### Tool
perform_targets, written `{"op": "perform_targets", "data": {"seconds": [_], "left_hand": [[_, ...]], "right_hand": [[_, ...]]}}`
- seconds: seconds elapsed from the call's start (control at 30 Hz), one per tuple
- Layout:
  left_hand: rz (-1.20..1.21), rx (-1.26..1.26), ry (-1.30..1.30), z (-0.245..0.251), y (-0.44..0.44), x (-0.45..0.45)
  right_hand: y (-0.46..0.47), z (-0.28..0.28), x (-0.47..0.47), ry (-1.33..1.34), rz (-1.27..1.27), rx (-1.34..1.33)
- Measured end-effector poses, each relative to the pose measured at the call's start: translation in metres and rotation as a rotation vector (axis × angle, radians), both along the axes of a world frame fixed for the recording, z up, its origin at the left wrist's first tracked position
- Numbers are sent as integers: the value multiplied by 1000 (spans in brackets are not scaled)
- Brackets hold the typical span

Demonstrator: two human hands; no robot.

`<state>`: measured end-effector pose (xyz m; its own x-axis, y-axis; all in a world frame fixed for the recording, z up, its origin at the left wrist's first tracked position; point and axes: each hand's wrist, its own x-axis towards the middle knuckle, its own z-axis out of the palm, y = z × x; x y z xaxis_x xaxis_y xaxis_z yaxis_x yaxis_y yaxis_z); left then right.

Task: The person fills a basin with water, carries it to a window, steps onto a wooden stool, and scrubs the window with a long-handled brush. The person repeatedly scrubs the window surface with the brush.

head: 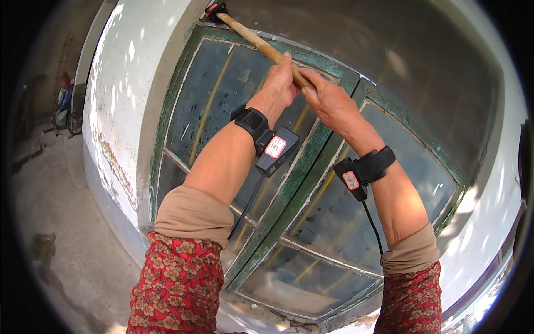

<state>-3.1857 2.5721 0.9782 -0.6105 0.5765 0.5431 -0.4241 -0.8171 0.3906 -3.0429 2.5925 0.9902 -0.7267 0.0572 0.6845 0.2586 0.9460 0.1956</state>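
Observation:
A wooden handle (252, 37) slants across the upper part of the view, gripped near its lower end by both hands. My left hand (280, 81) wraps around it, thumb lying along the wood. Just below, my right hand (329, 96) holds the butt end. At the far end a dark head with red in it (216, 10) sits by the upper left corner of the window frame; its exact kind is hard to tell. Behind the hands is a double window with worn green wooden frames (288, 200) and spotted, dusty glass panes (208, 100).
A white wall with peeling paint (112, 125) flanks the window on the left. Farther left lie a concrete floor (75, 242) and a wheel (75, 122) beside bags. Each wrist wears a strapped black device (277, 150) with a cable.

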Motion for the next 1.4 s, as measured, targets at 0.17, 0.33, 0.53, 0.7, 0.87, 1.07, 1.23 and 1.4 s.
{"op": "perform_targets", "data": {"seconds": [0.17, 0.33, 0.53, 0.7, 0.87, 1.07, 1.23, 1.4], "left_hand": [[17, 4, 53, 5, 12, 20], [-51, 2, 88, 14, 24, 56], [-54, -50, 182, 20, 40, 114], [-76, -82, 299, 14, 58, 182], [-144, -107, 426, -6, 76, 260], [-315, -62, 639, -48, 116, 363], [-403, -91, 645, -88, 125, 439], [-446, -78, 607, -91, 114, 437]], "right_hand": [[11, 5, 22, 4, -26, -18], [16, 9, 61, 48, -30, -11], [30, -1, 116, 158, -38, -54], [42, -22, 181, 262, -89, -123], [46, -54, 252, 382, -110, -224], [42, -110, 346, 530, -175, -276], [34, -148, 404, 555, -229, -301], [34, -150, 409, 508, -161, -290]]}}
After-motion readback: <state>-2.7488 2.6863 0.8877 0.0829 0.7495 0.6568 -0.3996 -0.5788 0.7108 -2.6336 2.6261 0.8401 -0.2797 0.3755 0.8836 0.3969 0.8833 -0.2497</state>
